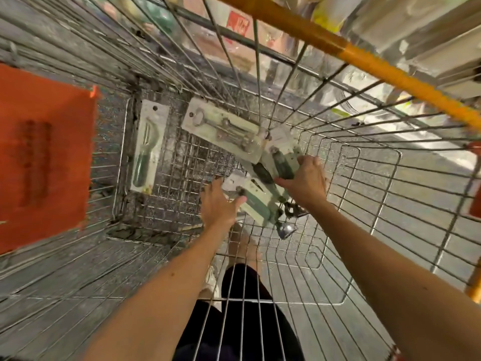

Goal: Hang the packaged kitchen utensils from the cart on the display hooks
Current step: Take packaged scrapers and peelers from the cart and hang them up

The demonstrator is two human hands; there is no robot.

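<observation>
Your right hand (305, 182) grips one utensil pack (283, 162), your left hand (220, 204) pinches a second pack (256, 204); lift both straight out of the cart (182, 165).

Two bare forearms show along their whole visible length, slender and smooth, and each ends in a bare hand: the left hand (221, 201) and the right hand (307, 183), both within the wire cart (234, 300). The left forearm (145, 303) carries a small dark spot about halfway along, and the right forearm (390, 256) has a similar spot. Behind the cart's near wire wall, seen through its bars, a black garment (250, 329) covers the legs. It ends around the knee, with a bare lower leg (243, 246) beyond it. Just beside that leg sits something pale (209, 280), perhaps a light shoe, too blurred to tell.
</observation>
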